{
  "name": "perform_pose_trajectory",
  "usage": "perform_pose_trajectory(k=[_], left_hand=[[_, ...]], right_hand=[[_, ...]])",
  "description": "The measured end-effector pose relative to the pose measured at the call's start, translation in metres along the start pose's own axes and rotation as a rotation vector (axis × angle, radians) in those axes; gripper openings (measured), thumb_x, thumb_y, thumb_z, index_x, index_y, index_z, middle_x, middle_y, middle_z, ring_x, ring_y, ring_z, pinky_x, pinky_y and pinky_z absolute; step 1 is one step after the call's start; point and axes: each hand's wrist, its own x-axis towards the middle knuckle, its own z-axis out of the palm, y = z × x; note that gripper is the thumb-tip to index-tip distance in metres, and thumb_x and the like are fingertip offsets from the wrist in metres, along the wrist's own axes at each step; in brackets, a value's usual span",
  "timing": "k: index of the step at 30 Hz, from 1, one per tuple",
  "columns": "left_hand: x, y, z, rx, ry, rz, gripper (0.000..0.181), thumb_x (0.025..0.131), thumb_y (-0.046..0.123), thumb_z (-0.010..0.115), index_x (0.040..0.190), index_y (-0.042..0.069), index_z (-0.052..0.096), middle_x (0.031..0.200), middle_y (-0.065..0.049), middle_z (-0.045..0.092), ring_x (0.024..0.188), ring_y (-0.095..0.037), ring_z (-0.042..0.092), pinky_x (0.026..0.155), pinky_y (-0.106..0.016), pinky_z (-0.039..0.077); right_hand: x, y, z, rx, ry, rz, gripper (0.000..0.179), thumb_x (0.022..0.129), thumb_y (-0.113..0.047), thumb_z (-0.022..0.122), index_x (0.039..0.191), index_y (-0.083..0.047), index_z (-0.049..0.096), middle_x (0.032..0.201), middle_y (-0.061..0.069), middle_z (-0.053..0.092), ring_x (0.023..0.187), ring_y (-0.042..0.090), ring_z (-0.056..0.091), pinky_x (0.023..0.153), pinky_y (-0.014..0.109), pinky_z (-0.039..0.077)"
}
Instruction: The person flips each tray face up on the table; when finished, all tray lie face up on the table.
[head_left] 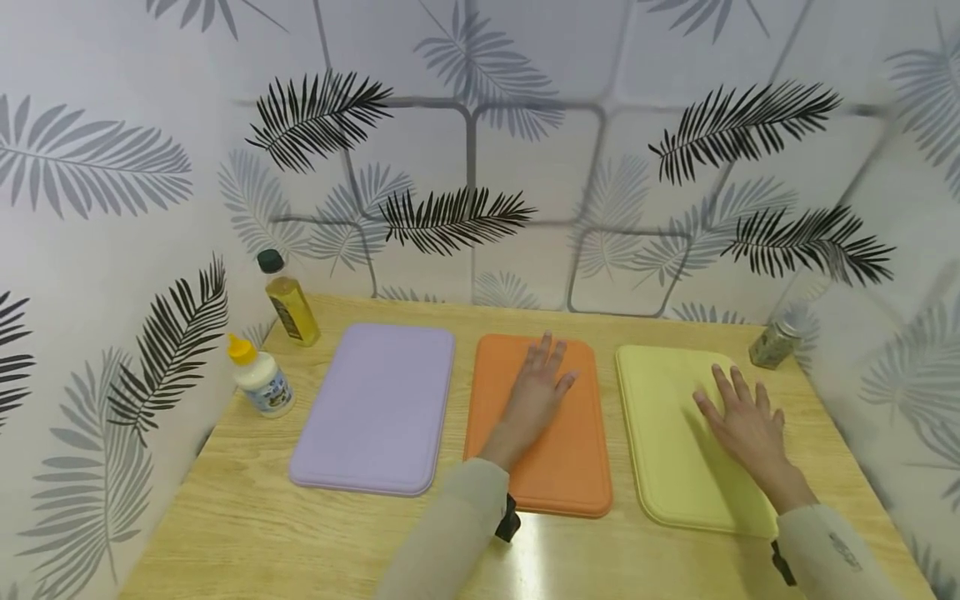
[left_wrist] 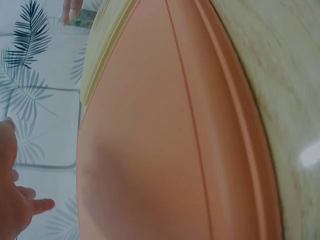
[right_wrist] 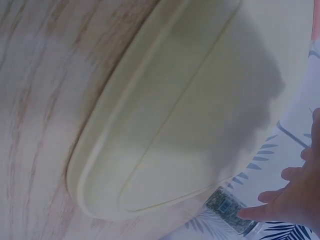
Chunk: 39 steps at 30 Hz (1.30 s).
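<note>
Over the orange cutting board point(head_left: 570, 450) my left hand point(head_left: 537, 386) is held with its fingers spread and nothing in them. In the left wrist view a soft shadow falls on the orange board point(left_wrist: 145, 110) beside that hand point(left_wrist: 15, 195). My right hand point(head_left: 746, 423) hovers over the right side of the yellow cutting board point(head_left: 667, 433), fingers apart and holding nothing. The right wrist view has the hand point(right_wrist: 295, 195) off the yellow board point(right_wrist: 185, 130), whose surface carries its shadow. A purple cutting board point(head_left: 378, 408) lies flat to the left, untouched.
At the back left stand an oil bottle point(head_left: 292, 308) with a dark cap and a white bottle point(head_left: 264, 385) with a yellow tip. A small jar of dried herbs point(head_left: 775, 343) stands at the back right. Patterned walls point(head_left: 525, 167) enclose the wooden table point(head_left: 240, 517).
</note>
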Motion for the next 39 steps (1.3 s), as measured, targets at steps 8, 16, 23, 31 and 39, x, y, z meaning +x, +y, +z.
perform_pose_trajectory(k=[8, 16, 23, 31, 39], left_hand=[[-0.002, 0.017, 0.007, -0.15, -0.005, 0.031, 0.06, 0.104, 0.041, 0.037, 0.155, 0.014, 0.021, 0.161, -0.006, 0.007, 0.146, -0.032, 0.013, 0.112, -0.049, 0.029], [-0.006, 0.038, 0.03, -0.283, -0.026, -0.004, 0.061, 0.103, 0.043, 0.037, 0.154, 0.014, 0.022, 0.161, -0.008, 0.007, 0.145, -0.033, 0.013, 0.113, -0.05, 0.027], [-0.012, 0.063, 0.045, -0.3, -0.088, -0.018, 0.061, 0.102, 0.044, 0.041, 0.154, 0.015, 0.024, 0.161, -0.007, 0.011, 0.145, -0.029, 0.017, 0.113, -0.044, 0.029], [-0.015, 0.079, 0.059, -0.333, -0.142, -0.036, 0.06, 0.101, 0.039, 0.048, 0.153, 0.017, 0.027, 0.159, -0.01, 0.017, 0.143, -0.027, 0.024, 0.111, -0.042, 0.034], [-0.011, 0.091, 0.072, -0.397, -0.171, -0.108, 0.068, 0.096, 0.038, 0.057, 0.154, 0.023, 0.024, 0.159, -0.007, 0.02, 0.142, -0.025, 0.026, 0.109, -0.044, 0.036]], right_hand=[[-0.003, 0.011, 0.006, -0.013, -0.02, 0.016, 0.07, 0.102, -0.053, 0.029, 0.155, -0.013, 0.008, 0.155, 0.028, 0.011, 0.129, 0.066, 0.011, 0.088, 0.085, 0.012], [0.0, 0.015, 0.01, -0.006, -0.034, 0.031, 0.07, 0.102, -0.053, 0.028, 0.156, -0.013, 0.008, 0.154, 0.029, 0.011, 0.127, 0.066, 0.015, 0.087, 0.084, 0.016], [-0.002, 0.018, 0.011, -0.01, -0.037, 0.033, 0.07, 0.102, -0.053, 0.027, 0.155, -0.012, 0.006, 0.154, 0.03, 0.012, 0.126, 0.065, 0.017, 0.084, 0.083, 0.021], [-0.006, 0.018, 0.008, 0.007, -0.055, 0.047, 0.071, 0.102, -0.053, 0.027, 0.155, -0.01, 0.006, 0.153, 0.032, 0.011, 0.127, 0.066, 0.015, 0.085, 0.083, 0.02], [-0.005, 0.024, 0.007, 0.023, -0.077, 0.061, 0.073, 0.102, -0.054, 0.027, 0.155, -0.008, 0.005, 0.152, 0.033, 0.009, 0.126, 0.068, 0.014, 0.085, 0.084, 0.018]])
